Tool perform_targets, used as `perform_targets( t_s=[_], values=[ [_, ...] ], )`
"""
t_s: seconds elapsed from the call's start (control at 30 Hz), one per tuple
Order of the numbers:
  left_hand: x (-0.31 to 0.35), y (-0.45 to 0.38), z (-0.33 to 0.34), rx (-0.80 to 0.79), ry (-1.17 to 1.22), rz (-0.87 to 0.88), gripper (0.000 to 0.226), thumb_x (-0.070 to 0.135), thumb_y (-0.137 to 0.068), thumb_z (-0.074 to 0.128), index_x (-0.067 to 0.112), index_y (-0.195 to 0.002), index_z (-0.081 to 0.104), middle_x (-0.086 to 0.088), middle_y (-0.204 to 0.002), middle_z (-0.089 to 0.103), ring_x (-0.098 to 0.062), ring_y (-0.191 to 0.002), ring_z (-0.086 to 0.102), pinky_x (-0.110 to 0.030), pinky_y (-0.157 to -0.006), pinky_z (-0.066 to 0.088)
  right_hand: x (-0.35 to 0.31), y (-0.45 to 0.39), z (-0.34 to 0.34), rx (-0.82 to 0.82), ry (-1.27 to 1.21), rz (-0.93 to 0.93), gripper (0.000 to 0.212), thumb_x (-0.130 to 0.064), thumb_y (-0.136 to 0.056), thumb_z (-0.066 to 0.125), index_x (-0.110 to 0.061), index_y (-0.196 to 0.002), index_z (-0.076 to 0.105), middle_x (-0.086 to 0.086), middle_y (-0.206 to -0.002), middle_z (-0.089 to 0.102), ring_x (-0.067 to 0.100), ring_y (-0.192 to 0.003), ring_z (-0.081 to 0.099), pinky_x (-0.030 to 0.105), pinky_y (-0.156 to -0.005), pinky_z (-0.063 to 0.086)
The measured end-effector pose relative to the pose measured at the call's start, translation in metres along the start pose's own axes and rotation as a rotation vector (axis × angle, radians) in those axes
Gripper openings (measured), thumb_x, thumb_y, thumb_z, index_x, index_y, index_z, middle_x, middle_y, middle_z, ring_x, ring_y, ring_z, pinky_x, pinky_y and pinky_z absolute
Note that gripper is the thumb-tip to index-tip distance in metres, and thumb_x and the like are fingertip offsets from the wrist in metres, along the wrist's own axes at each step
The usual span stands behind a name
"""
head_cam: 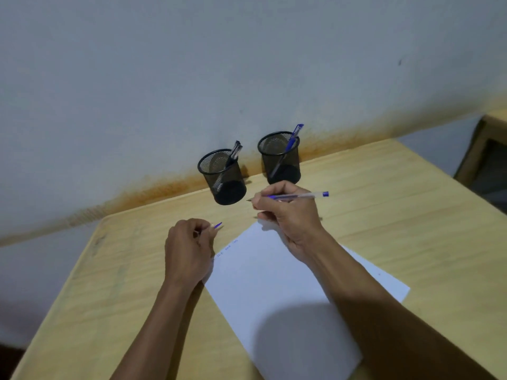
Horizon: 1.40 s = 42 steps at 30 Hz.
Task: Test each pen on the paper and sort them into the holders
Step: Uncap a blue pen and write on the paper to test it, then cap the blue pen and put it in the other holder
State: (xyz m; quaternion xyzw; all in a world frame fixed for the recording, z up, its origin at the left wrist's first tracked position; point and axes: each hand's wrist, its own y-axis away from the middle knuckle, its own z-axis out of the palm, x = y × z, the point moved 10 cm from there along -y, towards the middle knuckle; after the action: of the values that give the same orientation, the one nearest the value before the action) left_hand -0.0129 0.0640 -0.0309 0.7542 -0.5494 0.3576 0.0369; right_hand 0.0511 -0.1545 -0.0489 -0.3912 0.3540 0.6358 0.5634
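Note:
My right hand [288, 215] grips a clear blue-ink pen [304, 196], uncapped, tip pointing left, held above the far corner of the white paper [274, 283]. My left hand [188, 250] pinches the blue pen cap [218, 225] just left of the paper's edge. A few small blue scribbles [227, 249] mark the paper's upper left side. Two black mesh holders stand by the wall: the left holder [222, 178] contains dark pens, the right holder [279, 157] contains a blue pen [290, 144].
The wooden table [397, 215] ends at a rounded left edge and meets a stained grey wall [192, 78] behind the holders. Another wooden piece of furniture [488, 149] stands at the far right. My shadow falls on the near part of the paper.

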Motion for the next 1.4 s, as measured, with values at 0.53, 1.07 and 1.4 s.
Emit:
perform_targets(
  t_s=[0.53, 1.07, 1.4],
  values=[
    [0.019, 0.022, -0.005, -0.009, 0.485, 0.156, 0.008, 0.012, -0.090, 0.066, 0.018, -0.094, 0.070, 0.001, -0.092, 0.067, -0.012, -0.089, 0.063, -0.014, -0.077, 0.045, -0.012, 0.014, 0.038, -0.203, 0.611, -0.235, 0.009, -0.021, -0.083, 0.082, -0.018, -0.082, 0.074, -0.009, -0.077, 0.074, 0.009, -0.077, 0.070, 0.032, -0.067, 0.063],
    [0.037, 0.033, -0.017, 0.015, 0.408, 0.251, 0.012, 0.008, -0.089, 0.066, 0.013, -0.098, 0.072, 0.004, -0.090, 0.066, -0.009, -0.088, 0.063, -0.018, -0.075, 0.050, -0.005, 0.019, 0.043, -0.252, 0.564, -0.186, 0.005, -0.024, -0.083, 0.082, -0.021, -0.081, 0.078, -0.009, -0.081, 0.077, 0.005, -0.081, 0.070, 0.021, -0.057, 0.056],
    [0.022, 0.030, -0.024, 0.136, 0.526, 0.113, 0.017, 0.006, -0.091, 0.064, 0.019, -0.100, 0.072, 0.010, -0.093, 0.070, -0.007, -0.089, 0.065, -0.013, -0.075, 0.049, -0.062, 0.032, 0.011, 0.135, 0.632, -0.459, 0.031, -0.025, -0.078, 0.087, -0.021, -0.104, 0.069, 0.001, -0.093, 0.067, 0.006, -0.066, 0.060, 0.025, -0.063, 0.056]
  ],
)
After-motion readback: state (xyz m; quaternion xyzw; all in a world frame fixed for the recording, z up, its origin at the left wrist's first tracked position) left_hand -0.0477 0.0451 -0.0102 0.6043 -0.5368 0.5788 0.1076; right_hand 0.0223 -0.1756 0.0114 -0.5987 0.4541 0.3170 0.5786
